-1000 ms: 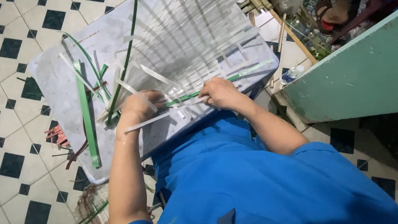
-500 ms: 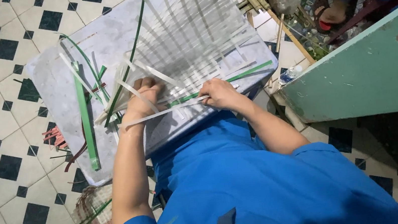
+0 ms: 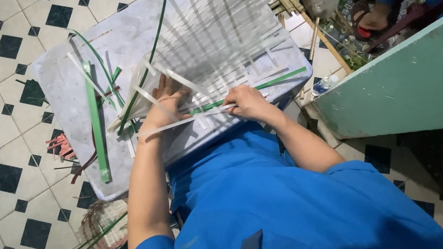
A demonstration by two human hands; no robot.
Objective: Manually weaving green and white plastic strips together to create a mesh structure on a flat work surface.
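Note:
A half-woven panel of clear plastic strips (image 3: pixel 222 34) lies on a pale grey board (image 3: pixel 65 87) on my lap. My left hand (image 3: pixel 165 104) presses down on the near left corner of the weave, fingers spread over loose white strips. My right hand (image 3: pixel 247 103) pinches a white strip (image 3: pixel 187 122) that runs across the near edge, beside a green strip (image 3: pixel 278 79) threaded through the weave. Loose green strips (image 3: pixel 96 123) lie on the board to the left.
The floor is white tile with black diamonds (image 3: pixel 8 179). A small woven basket (image 3: pixel 101 226) lies by my left elbow. A green wall (image 3: pixel 413 84) stands at right. Another person's sandalled foot (image 3: pixel 372 20) and a plastic bottle (image 3: pixel 325 85) are at the upper right.
My left hand has slid up from the near edge onto the corner of the weave. The right hand stays at the white strip.

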